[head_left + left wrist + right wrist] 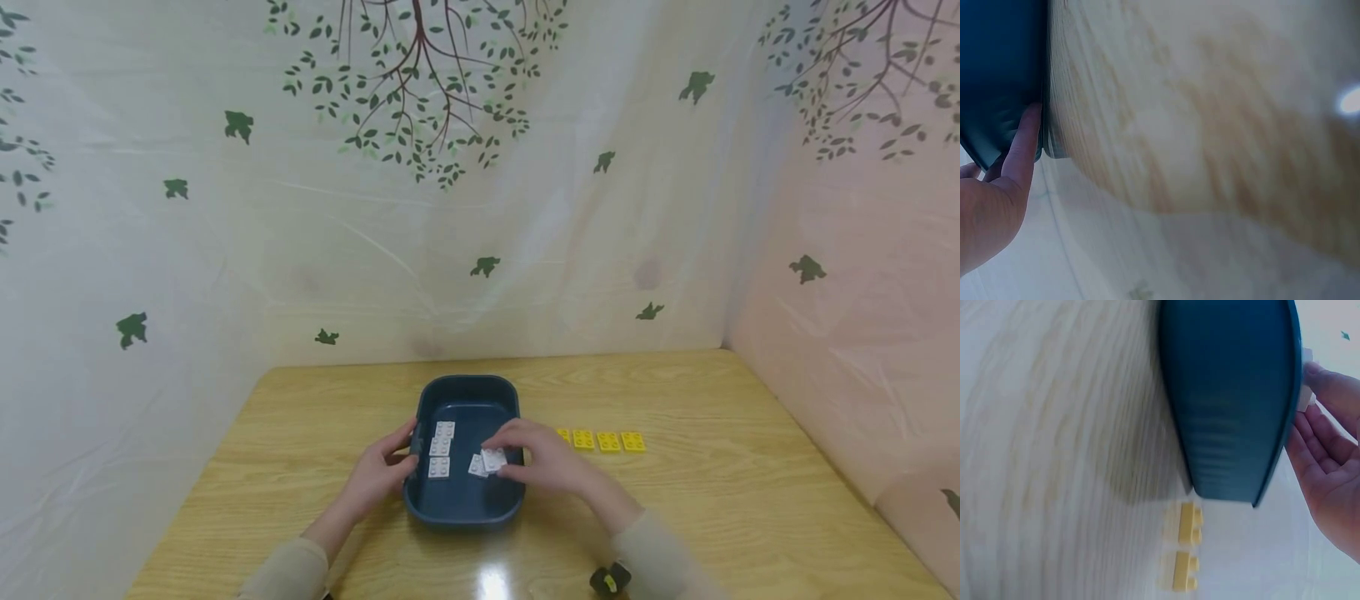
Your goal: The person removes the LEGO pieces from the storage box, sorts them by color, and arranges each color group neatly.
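Note:
A dark blue plastic tub (465,504) sits on the table in the head view. My left hand (375,468) grips its left wall, and the left wrist view shows a finger or thumb (1025,140) lying along the tub. Between thumb and fingers, my right hand (551,458) pinches a white toy brick (493,459) inside the tub's right wall. Another white brick (476,467) lies partly beneath that one. Three more white bricks (439,467) form a column on the left of the tub floor. The right wrist view shows the pinched brick (1305,394) just above the rim.
Several yellow bricks (608,442) stand in a row on the table to the tub's right, partly behind my right hand. A small black object (610,578) is by the right sleeve. Printed sheets (480,317) enclose the wooden table (330,408).

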`<state>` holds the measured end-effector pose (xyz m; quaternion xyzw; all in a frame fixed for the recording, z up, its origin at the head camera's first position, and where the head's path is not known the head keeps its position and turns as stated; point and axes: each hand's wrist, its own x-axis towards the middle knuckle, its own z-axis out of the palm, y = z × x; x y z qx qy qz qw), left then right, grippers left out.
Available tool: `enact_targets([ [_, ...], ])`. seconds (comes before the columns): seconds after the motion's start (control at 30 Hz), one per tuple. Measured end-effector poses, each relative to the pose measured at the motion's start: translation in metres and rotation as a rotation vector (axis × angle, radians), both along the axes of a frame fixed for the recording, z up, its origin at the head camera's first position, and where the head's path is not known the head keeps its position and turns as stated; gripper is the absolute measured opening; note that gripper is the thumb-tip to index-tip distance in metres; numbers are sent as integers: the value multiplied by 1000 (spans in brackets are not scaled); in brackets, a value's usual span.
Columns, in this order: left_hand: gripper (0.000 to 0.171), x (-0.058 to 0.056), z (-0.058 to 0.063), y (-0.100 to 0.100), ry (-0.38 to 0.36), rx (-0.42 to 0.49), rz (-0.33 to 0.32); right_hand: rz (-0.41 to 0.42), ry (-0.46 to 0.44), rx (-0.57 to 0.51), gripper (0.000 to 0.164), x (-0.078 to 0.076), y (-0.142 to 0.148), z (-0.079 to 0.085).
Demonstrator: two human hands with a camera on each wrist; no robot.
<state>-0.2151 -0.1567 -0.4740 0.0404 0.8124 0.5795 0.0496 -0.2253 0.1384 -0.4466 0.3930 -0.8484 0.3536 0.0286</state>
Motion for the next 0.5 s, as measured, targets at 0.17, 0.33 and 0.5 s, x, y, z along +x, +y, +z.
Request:
enact_targets([
  [0.17, 60, 1, 0, 0, 10, 5, -5, -76, -75, -26, 34, 2, 18, 2],
  [0.33, 60, 0, -1, 1, 10, -2, -1, -129, -118, -54, 33, 3, 33, 0],
  [0.5, 60, 1, -1, 1, 5, 3, 3, -143, -95, -66, 32, 1, 46, -6],
])
